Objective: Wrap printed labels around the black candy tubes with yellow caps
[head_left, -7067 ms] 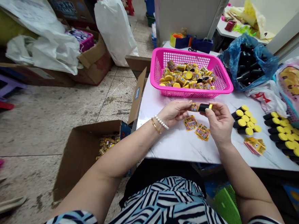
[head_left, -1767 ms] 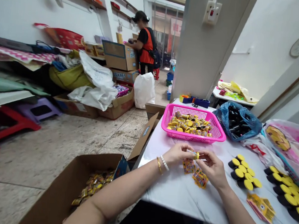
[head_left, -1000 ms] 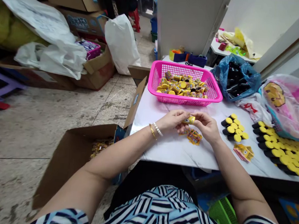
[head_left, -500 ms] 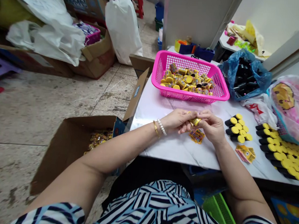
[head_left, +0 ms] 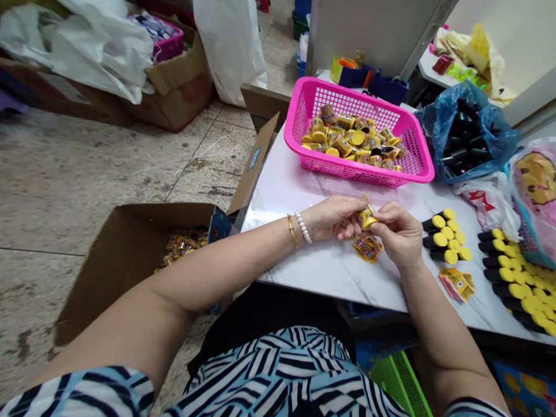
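My left hand (head_left: 333,216) and my right hand (head_left: 401,233) meet over the white table (head_left: 302,270), both pinching one small yellow-capped tube (head_left: 367,219) with a printed label round it. A small pile of printed labels (head_left: 368,247) lies on the table just under the hands. A second pile of labels (head_left: 457,283) lies to the right. Black tubes with yellow caps (head_left: 447,236) lie in a cluster right of my right hand. More of them (head_left: 525,283) lie in rows further right.
A pink basket (head_left: 418,174) of labelled tubes stands behind the hands. A blue bag of black tubes (head_left: 467,129) and a pink printed bag (head_left: 546,189) sit at the right. On the floor left of the table, an open cardboard box (head_left: 127,255) holds labelled tubes.
Both hands have kept hold of the tube and turned it between the fingers. The camera dipped from the room, where a person stood at boxes, back down to the table.
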The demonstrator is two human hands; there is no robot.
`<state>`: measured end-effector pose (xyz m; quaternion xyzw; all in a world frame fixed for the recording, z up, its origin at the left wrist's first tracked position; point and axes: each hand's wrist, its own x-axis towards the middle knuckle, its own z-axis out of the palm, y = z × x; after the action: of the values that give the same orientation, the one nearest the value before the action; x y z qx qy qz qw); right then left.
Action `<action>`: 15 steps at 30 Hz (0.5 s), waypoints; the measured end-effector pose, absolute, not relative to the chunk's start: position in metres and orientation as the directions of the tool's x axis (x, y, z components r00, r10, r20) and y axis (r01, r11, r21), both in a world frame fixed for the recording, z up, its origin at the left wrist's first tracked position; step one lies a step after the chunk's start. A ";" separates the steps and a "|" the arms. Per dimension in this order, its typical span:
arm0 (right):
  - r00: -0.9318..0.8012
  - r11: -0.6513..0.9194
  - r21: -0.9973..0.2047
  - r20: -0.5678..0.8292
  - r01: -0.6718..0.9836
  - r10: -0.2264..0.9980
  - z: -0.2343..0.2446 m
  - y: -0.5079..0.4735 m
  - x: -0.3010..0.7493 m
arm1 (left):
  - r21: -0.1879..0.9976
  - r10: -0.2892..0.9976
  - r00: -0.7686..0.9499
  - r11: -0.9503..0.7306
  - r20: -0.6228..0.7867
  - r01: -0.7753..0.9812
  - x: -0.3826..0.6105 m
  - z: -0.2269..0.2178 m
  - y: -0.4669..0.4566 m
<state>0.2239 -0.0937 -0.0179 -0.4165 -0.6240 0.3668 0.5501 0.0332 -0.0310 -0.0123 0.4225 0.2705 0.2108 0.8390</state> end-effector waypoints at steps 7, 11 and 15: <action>-0.022 0.383 -0.916 0.383 0.116 0.923 -0.021 -0.094 0.219 | 0.784 0.537 0.779 0.613 -0.324 -0.097 0.030 -0.010 -0.027; 0.033 0.275 -0.961 0.274 -0.026 0.961 -0.027 -0.093 0.221 | 0.799 0.523 0.807 0.591 -0.274 -0.112 0.027 -0.008 -0.025; 0.029 0.177 -0.983 0.176 -0.047 0.984 -0.027 -0.091 0.223 | 0.854 0.600 0.750 0.512 -0.281 -0.090 0.028 -0.009 -0.027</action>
<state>0.2232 -0.0914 -0.0266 -0.4472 -0.5238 0.4598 0.5606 0.0276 -0.0270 -0.0091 0.4471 0.2850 0.2097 0.8215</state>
